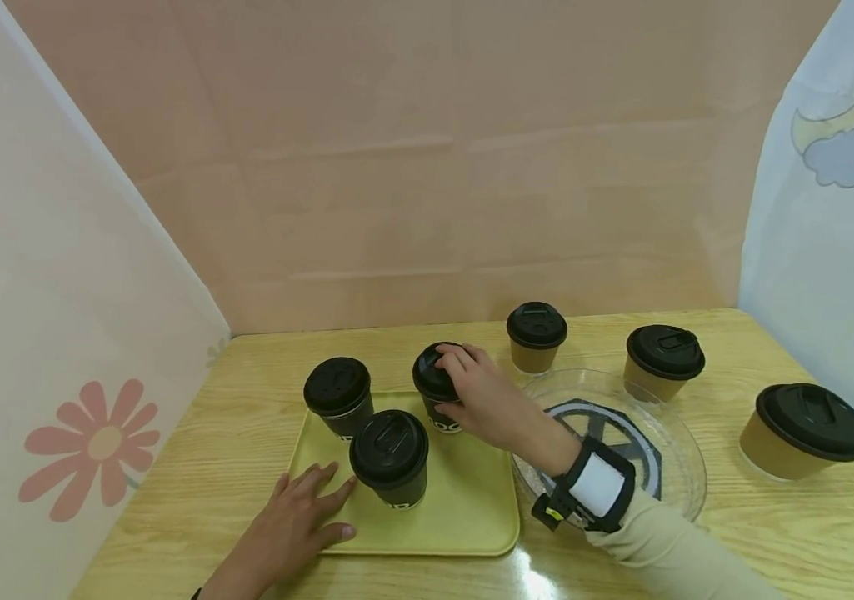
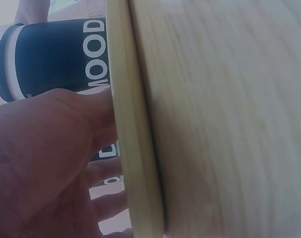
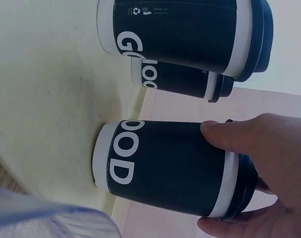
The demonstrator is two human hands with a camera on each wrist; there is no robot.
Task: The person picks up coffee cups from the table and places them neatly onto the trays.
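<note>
Three black paper coffee cups with black lids are on the yellow tray point(image 1: 464, 508). My right hand point(image 1: 490, 400) grips the back-right black cup point(image 3: 165, 168) near its lid, thumb on one side and fingers on the other; its base is at the tray surface. The front black cup point(image 1: 389, 458) stands near the tray's middle, and another black cup point(image 1: 338, 396) stands at the back left. My left hand point(image 1: 292, 517) rests with spread fingers on the tray's front-left edge, close beside the front cup, holding no cup.
Right of the tray lies a clear round plastic dish point(image 1: 685, 467) over a dark patterned piece. Behind and beside it stand three brown cups with black lids: one at the back point(image 1: 535, 337), one farther right point(image 1: 659, 362), and a wide one point(image 1: 801, 429) near the right wall.
</note>
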